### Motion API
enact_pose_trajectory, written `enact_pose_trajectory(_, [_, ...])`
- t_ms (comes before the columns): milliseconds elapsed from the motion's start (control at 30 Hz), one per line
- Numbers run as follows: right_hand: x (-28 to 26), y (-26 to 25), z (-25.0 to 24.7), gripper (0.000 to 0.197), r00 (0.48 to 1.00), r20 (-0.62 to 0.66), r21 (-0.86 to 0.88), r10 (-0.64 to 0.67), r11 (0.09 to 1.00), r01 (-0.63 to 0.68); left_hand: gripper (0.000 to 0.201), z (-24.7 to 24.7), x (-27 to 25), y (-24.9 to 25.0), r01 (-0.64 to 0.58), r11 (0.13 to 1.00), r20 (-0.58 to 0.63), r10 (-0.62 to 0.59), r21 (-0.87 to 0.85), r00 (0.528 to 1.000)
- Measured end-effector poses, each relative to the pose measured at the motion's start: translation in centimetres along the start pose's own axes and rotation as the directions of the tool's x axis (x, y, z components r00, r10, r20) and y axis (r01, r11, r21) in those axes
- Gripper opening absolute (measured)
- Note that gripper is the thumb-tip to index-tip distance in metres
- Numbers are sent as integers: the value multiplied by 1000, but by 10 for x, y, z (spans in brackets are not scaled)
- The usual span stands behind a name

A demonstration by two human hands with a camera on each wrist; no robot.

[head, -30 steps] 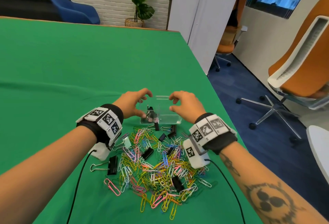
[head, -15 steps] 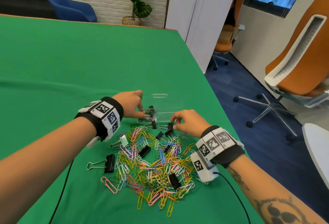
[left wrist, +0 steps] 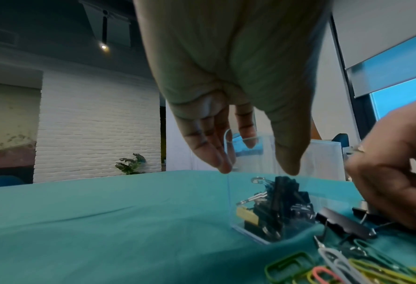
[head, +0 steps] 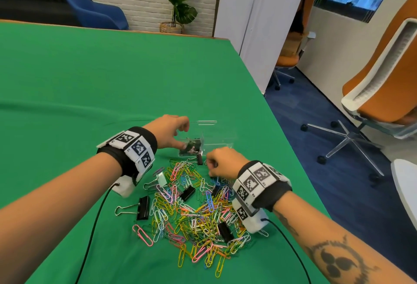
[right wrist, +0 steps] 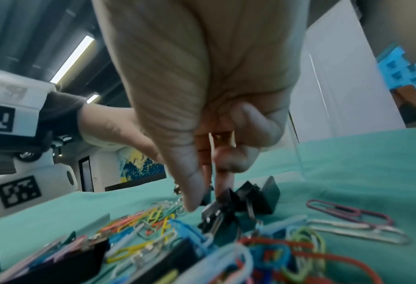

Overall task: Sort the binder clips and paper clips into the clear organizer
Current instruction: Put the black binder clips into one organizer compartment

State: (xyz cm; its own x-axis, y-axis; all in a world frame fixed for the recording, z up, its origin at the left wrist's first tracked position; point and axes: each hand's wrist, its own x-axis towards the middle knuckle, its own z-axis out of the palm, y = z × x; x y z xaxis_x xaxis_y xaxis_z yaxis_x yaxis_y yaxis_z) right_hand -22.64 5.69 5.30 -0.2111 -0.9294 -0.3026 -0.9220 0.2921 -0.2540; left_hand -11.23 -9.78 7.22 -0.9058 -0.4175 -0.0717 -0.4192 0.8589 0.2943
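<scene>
Centrally on the green tablecloth (head: 112,85), one clear organizer (head: 216,141) is seen, and it serves as the landmark. Two compartments can be made out in it: the one nearer the left hand holds a cluster of black binder clips (left wrist: 279,203), too tangled to be counted, with one yellow clip among them; the other compartment appears bare.

The left hand (head: 169,131) is held over the filled compartment, its fingers (left wrist: 211,146) relaxed and pointing down at the organizer's wall, with nothing grasped. The right hand (head: 222,163) is lowered just in front of the organizer, thumb and fingertips (right wrist: 222,176) closed toward a small black binder clip (right wrist: 216,209) on the cloth; whether the clip is actually pinched cannot be told, since the wrist view is blurred.

In front of the organizer, toward the person, one heap of coloured paper clips (head: 191,211) is spread. About five black binder clips are counted outside the organizer in the head view: one just against its front wall (head: 199,159), one in the heap's middle (head: 187,193), one large one at the heap's left edge (head: 143,208), one near the heap's front right (head: 225,231), and one partly hidden beside the right wrist. One pale binder clip (head: 161,178) lies at the heap's left.
</scene>
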Motion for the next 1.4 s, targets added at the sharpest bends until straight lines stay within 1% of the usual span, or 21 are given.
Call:
enact_pose_trajectory(33, [-1,1,1,9,1000,18,17,-3,1000,3,44,0,0,-1,3,1000,-2,-3,-17,1000])
enact_pose_trajectory(67, [-3,0,3,18,999,41,17,3,1000,-3,45,0,0,-1,5,1000,0,-5,-31,1000])
enact_pose_trajectory(133, [-3,-2,6,34,998,60,-45,6,999,-3,45,-1,-2,-1,8,999,15,-8,-40,1000])
enact_pose_trajectory(233, [-3,-5,8,41,1000,1,-186,19,982,-19,45,1,-3,2,-2,1000,72,1,14,997])
enact_pose_trajectory(300, [-6,-5,9,46,996,-64,-239,60,968,-73,41,5,-3,6,9,998,100,-14,57,995])
enact_pose_trajectory(367, [-8,-4,11,43,991,-77,-266,112,955,-128,37,7,-3,10,35,996,107,-44,86,993])
enact_pose_trajectory(433, [-11,-2,13,38,989,-55,-242,141,959,-150,35,8,-3,13,46,995,108,-56,94,993])
enact_pose_trajectory(533, [-15,1,12,27,991,-75,-165,109,979,-120,39,8,-2,13,42,996,119,-51,82,992])
enact_pose_trajectory(600, [-16,5,8,20,988,-124,-68,87,993,-96,42,6,-3,11,32,999,112,-35,31,993])
enact_pose_trajectory(667, [-15,9,4,17,988,-131,9,79,997,-79,46,6,-5,7,21,998,71,-18,-51,997])
enact_pose_trajectory(700, [-15,9,3,19,991,-103,15,79,997,-78,48,6,-6,5,16,995,39,-13,-100,999])
enact_pose_trajectory(733, [-15,8,5,26,995,-58,-3,82,997,-82,49,7,-6,2,13,990,7,-12,-142,1000])
enact_pose_trajectory(800, [-14,6,11,39,996,12,-79,85,993,-83,53,8,-7,-2,16,981,-38,-24,-196,999])
enact_pose_trajectory(833, [-13,3,13,38,997,10,-102,77,992,-76,55,9,-7,-3,22,976,-51,-34,-217,998])
enact_pose_trajectory(933, [-10,0,15,27,998,-36,-113,51,992,-54,65,11,-7,-6,33,958,-85,-60,-285,995])
enact_pose_trajectory(1033, [-12,0,18,28,995,-62,-42,77,996,-79,71,12,-6,-6,38,943,-105,-76,-330,992])
enact_pose_trajectory(1133, [-14,5,21,39,989,-48,104,143,985,-137,72,13,-6,-6,46,932,-106,-90,-361,990])
enact_pose_trajectory(1200, [-12,9,19,43,985,-30,127,169,978,-164,71,13,-5,-8,52,922,-101,-98,-384,990])
enact_pose_trajectory(1267, [-10,11,18,39,982,-46,122,185,976,-178,68,14,-4,-9,61,916,-89,-105,-396,990])
enact_pose_trajectory(1333, [-8,11,19,32,980,-55,166,193,969,-181,62,15,-4,-11,68,919,-78,-106,-388,991])
enact_pose_trajectory(1400, [-9,11,18,29,981,-48,214,189,961,-175,59,16,-3,-12,60,921,-79,-98,-384,992])
